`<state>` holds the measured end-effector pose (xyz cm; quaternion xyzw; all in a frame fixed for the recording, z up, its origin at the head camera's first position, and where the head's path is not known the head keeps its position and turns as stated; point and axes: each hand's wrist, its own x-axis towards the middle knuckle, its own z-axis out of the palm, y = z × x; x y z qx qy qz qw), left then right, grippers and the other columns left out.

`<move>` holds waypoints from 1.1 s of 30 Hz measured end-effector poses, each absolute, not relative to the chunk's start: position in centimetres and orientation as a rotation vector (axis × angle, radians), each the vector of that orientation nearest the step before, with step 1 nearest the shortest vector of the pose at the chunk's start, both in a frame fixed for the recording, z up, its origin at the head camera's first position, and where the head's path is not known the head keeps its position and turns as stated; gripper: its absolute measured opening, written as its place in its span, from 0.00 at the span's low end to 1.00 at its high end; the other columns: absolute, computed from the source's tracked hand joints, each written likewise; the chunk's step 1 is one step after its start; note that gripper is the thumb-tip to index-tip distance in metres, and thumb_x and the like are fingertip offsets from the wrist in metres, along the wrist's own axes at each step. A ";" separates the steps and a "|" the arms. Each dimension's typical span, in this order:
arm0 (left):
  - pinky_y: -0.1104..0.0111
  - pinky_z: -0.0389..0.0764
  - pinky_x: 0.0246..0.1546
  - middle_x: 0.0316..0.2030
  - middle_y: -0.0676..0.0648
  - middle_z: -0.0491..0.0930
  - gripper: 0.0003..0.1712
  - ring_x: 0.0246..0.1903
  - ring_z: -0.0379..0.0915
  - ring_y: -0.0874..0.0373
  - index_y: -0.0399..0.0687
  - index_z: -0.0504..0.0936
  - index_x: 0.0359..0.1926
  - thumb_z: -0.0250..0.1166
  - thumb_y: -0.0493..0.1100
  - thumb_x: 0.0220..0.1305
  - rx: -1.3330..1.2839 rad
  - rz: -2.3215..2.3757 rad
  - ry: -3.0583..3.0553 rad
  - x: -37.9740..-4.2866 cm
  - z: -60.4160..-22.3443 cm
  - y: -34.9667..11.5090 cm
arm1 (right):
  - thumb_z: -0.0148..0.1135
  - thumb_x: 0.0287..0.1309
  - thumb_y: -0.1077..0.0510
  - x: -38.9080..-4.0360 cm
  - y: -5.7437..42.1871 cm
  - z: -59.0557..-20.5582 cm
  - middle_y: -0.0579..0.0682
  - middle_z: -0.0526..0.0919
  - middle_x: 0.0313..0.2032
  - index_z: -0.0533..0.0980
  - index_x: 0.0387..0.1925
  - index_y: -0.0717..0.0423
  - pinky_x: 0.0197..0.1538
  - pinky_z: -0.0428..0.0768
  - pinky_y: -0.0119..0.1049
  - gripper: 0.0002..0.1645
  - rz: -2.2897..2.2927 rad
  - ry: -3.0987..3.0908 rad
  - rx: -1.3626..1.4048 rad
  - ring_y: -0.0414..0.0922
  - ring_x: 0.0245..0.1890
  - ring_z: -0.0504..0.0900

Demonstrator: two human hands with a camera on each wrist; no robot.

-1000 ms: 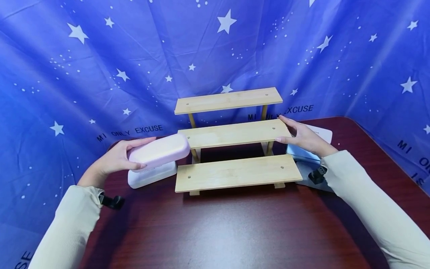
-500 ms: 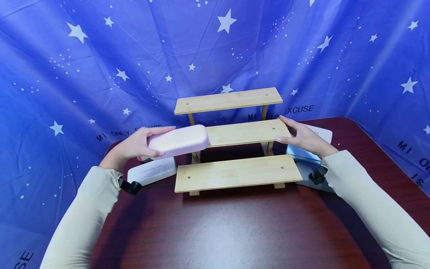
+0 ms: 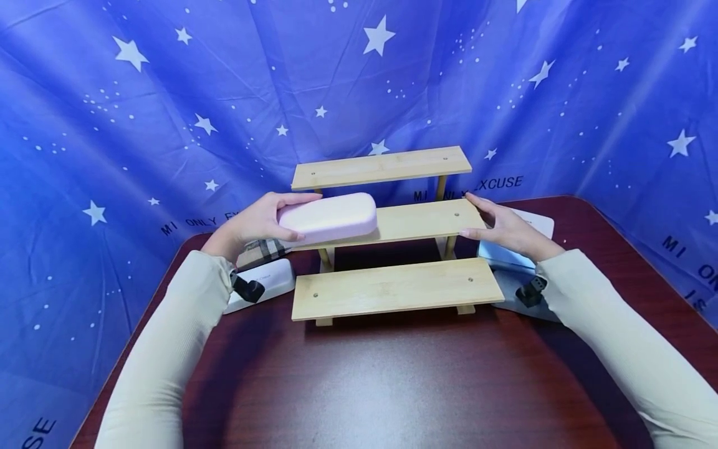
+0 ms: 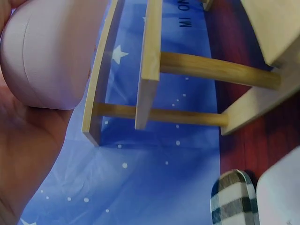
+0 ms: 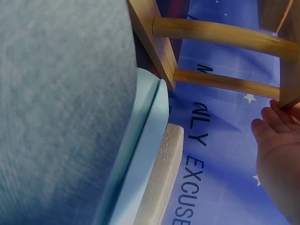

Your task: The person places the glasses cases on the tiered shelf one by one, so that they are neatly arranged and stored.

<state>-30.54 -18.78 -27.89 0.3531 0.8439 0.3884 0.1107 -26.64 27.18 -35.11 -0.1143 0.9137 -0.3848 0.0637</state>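
Observation:
My left hand (image 3: 255, 218) grips a pale pink glasses case (image 3: 331, 217) by its left end, thumb in front and fingers behind. The case lies lengthwise over the left half of the middle tier of a three-tier wooden display stand (image 3: 429, 219); whether its underside touches the board cannot be told. A seam runs round the case (image 4: 51, 51) in the left wrist view. At the right end of that same tier, my right hand (image 3: 510, 231) holds the board between thumb at the front edge and fingers at the back.
Left of the stand lie a white case (image 3: 272, 280) and a checked case (image 4: 233, 199), partly behind the left arm. On the right, a white case (image 3: 541, 224), a light blue case (image 3: 505, 254) and a grey case (image 3: 513, 288) lie close together. A starry blue cloth (image 3: 314, 75) hangs behind the table.
My left hand has carried the pink case rightward and slightly up in view, from beside the stand to over the middle tier. The checked case has come into sight. My right hand stays put.

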 end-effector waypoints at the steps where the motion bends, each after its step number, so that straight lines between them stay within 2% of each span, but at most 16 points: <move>1: 0.71 0.71 0.40 0.55 0.45 0.77 0.42 0.41 0.69 0.54 0.48 0.70 0.65 0.72 0.36 0.44 1.043 1.139 2.481 -30.8 -27.8 -18.5 | 0.63 0.55 0.40 -26.7 27.2 -35.1 0.54 0.43 0.74 0.41 0.74 0.44 0.65 0.48 0.66 0.55 -1.159 2.760 -0.347 0.57 0.72 0.43; 11: 0.72 0.67 0.45 0.59 0.45 0.73 0.41 0.46 0.66 0.57 0.46 0.71 0.64 0.71 0.36 0.45 1.148 1.102 2.517 -33.7 -26.5 -15.3 | 0.63 0.56 0.41 -26.8 27.6 -35.0 0.53 0.43 0.74 0.42 0.74 0.41 0.67 0.51 0.61 0.54 -1.185 2.749 -0.359 0.56 0.72 0.44; 18: 0.71 0.66 0.47 0.61 0.45 0.72 0.41 0.48 0.66 0.59 0.46 0.71 0.64 0.72 0.38 0.44 1.191 1.090 2.511 -35.0 -25.7 -12.8 | 0.62 0.55 0.39 -26.9 27.5 -35.0 0.54 0.43 0.74 0.41 0.74 0.38 0.65 0.50 0.65 0.54 -1.136 2.772 -0.343 0.57 0.72 0.44; 23: 0.71 0.66 0.47 0.60 0.46 0.73 0.40 0.46 0.67 0.58 0.50 0.71 0.64 0.72 0.39 0.45 1.153 1.076 2.536 -35.8 -25.7 -11.2 | 0.63 0.55 0.39 -27.0 27.4 -35.2 0.54 0.44 0.74 0.42 0.74 0.40 0.67 0.51 0.61 0.54 -1.140 2.773 -0.335 0.57 0.72 0.45; 33: 0.71 0.68 0.44 0.59 0.43 0.73 0.40 0.42 0.67 0.56 0.44 0.71 0.64 0.68 0.34 0.45 1.094 1.258 2.383 -37.4 -26.1 -8.7 | 0.63 0.55 0.40 -27.1 27.2 -35.3 0.55 0.45 0.73 0.43 0.74 0.47 0.68 0.54 0.57 0.55 -1.165 2.774 -0.367 0.56 0.71 0.47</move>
